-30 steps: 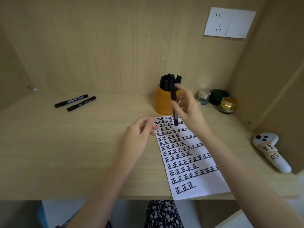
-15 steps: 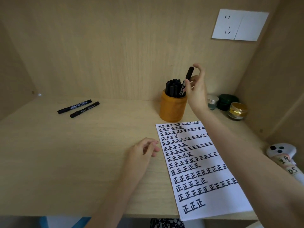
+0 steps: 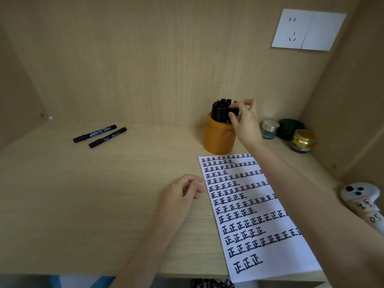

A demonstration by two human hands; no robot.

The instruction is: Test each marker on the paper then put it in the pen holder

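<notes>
The marker (image 3: 233,110) has dropped into the pen holder (image 3: 219,140).
Two loose markers (image 3: 94,133) lie unmoved at upper left. The left hand (image 3: 182,193) stays loosely curled and empty beside the paper (image 3: 276,254). Right of centre, the right hand (image 3: 246,121) pinches the marker's cap, now level with the other caps rather than tilted above them.

Wooden desk (image 3: 83,204): two markers (image 3: 94,133) left, pen holder (image 3: 219,138), paper (image 3: 249,215), three jars (image 3: 287,129), controller (image 3: 361,196) right.

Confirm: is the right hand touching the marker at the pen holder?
Touching. Head view: the right hand pinches the marker by its black top, just above the pen holder.
</notes>
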